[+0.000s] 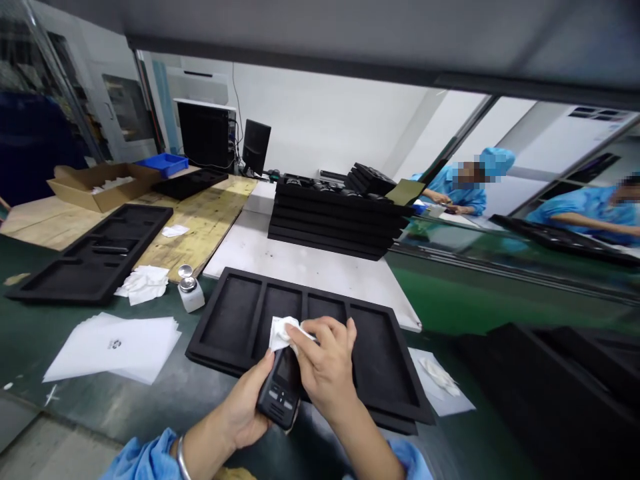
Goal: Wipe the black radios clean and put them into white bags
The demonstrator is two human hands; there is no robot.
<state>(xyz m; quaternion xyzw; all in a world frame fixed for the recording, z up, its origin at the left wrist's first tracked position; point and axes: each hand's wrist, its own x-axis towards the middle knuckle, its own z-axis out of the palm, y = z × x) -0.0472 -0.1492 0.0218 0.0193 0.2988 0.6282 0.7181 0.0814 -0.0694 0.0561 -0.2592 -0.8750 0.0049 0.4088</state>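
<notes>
A black handheld device (280,393) with a small screen and a few buttons is gripped along its side by my left hand (245,403). My right hand (325,360) pinches a crumpled white wipe (283,332) against the device's upper end, partly covering it. Both hands are over the near edge of a black foam tray (385,360) with several compartments. To the left of that tray stands a small white dispenser bottle (191,293) with its metal lid raised. Crumpled white wipes (143,285) lie beside the bottle.
White sheets (113,347) lie at the left. Another foam tray (65,273) behind them holds a dark device. Stacked foam trays (335,220) rise at the back; more trays (540,393) are at right. A cardboard box (103,190) stands far left. Two people in blue work beyond.
</notes>
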